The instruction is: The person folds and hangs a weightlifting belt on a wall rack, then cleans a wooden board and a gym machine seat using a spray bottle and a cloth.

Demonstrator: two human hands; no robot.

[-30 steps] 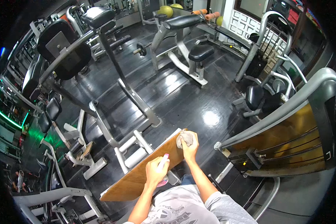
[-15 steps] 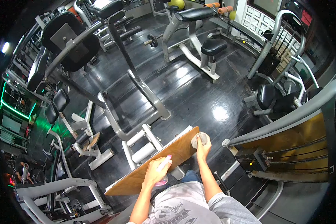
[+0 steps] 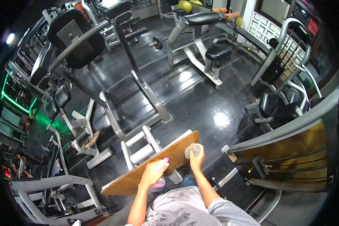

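A brown wooden board [image 3: 173, 155] slants across the front of a machine, below and ahead of my chest. My right hand [image 3: 197, 154] grips a greyish cloth [image 3: 191, 150] that lies against the board's face near its right end. In my left hand [image 3: 151, 172] is a spray bottle [image 3: 159, 184] with a white and pink top and pink liquid low in it. That hand is in front of the board's middle, its fingers wrapped round the bottle's neck.
A grey machine frame [image 3: 141, 152] stands right behind the board. At the right is a weight-stack machine [image 3: 248, 164] with a curved grey frame. A preacher curl bench [image 3: 201, 19] stands farther off on the black floor [image 3: 199, 109]. Another frame [image 3: 56, 184] is at lower left.
My right hand has moved the cloth left and slightly down along the board, away from its right edge. The view has shifted a little; my left hand still holds the spray bottle.
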